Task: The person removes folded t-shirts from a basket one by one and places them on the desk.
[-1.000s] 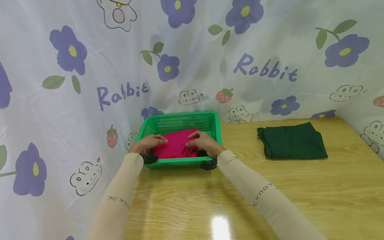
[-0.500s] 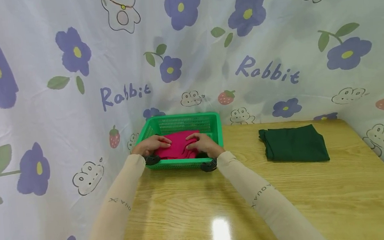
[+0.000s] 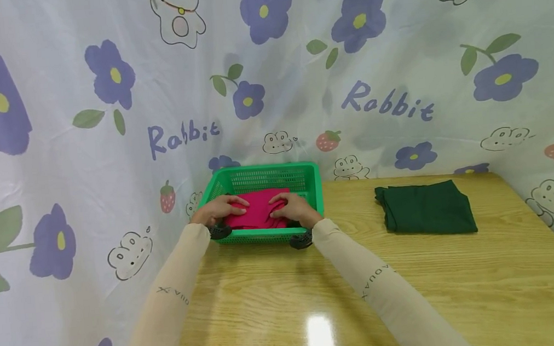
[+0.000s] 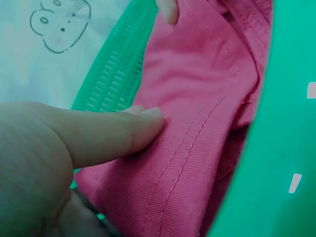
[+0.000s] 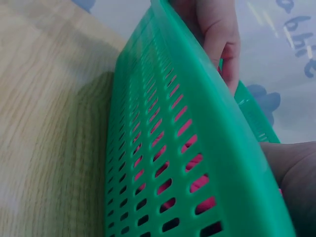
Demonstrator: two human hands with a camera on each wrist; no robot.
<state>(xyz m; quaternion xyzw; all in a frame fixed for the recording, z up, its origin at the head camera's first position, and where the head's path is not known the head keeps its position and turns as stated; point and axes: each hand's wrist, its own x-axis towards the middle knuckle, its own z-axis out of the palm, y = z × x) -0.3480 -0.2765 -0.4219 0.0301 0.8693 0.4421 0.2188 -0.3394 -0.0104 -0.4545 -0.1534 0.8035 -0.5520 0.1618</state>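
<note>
A folded pink garment [image 3: 256, 210] lies inside a green plastic basket [image 3: 276, 168]. Stitched seams run along its near edge in the left wrist view. On its left part rests my left hand [image 3: 218, 208], with a fairly straight digit pressed on the cloth [image 4: 192, 143]. My right hand [image 3: 297, 208] reaches over the basket's front right and touches the garment's right side with its fingertips. In the right wrist view the basket wall [image 5: 163, 123] fills the middle, and my right hand [image 5: 296, 173] shows only partly at the edge, its fingertips hidden.
To the right of the basket, a folded dark green garment [image 3: 426, 208] lies on the wooden table [image 3: 489, 275]. A white curtain [image 3: 288, 73] printed with flowers and rabbits hangs close behind and to the left of the basket.
My left hand has shifted slightly right over the pink garment and lies flatter on it. The right hand stays at the garment's right side. The head view has turned slightly.
</note>
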